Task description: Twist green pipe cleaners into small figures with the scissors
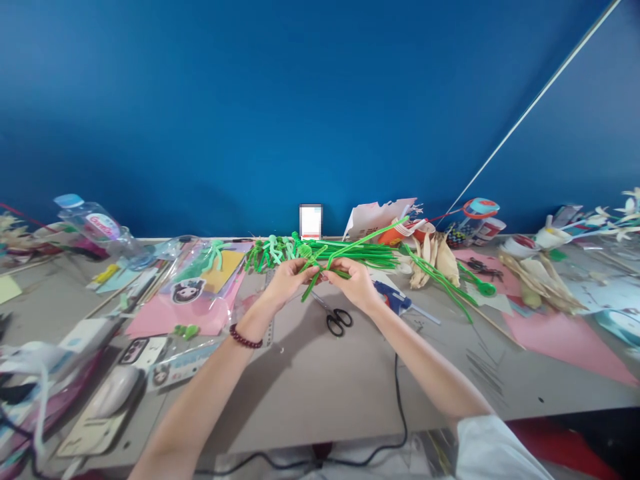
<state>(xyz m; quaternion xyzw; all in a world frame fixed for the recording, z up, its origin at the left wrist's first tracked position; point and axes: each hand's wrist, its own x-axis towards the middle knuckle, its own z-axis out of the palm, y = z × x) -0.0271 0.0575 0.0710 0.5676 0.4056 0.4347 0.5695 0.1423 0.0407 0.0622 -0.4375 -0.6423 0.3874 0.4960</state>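
Both hands meet over the middle of the table, fingers pinched on green pipe cleaners. My left hand [286, 283] is closed on a bent green piece whose end points down between the hands. My right hand [354, 283] pinches a long green pipe cleaner [373, 233] that slants up to the right. Exactly how the pieces join is hidden by the fingertips. Just behind lies a bundle of straight green pipe cleaners [370, 253], with curled green pieces [270, 252] to its left. Black-handled scissors [339, 321] lie below the hands.
A blue glue gun [393, 297] lies right of my right hand, its cable [399, 393] running to the front edge. At left are a plastic bottle [93, 220], pink sheets [165, 313] and a white computer mouse [116, 392]. A small screen [311, 222] leans against the blue wall.
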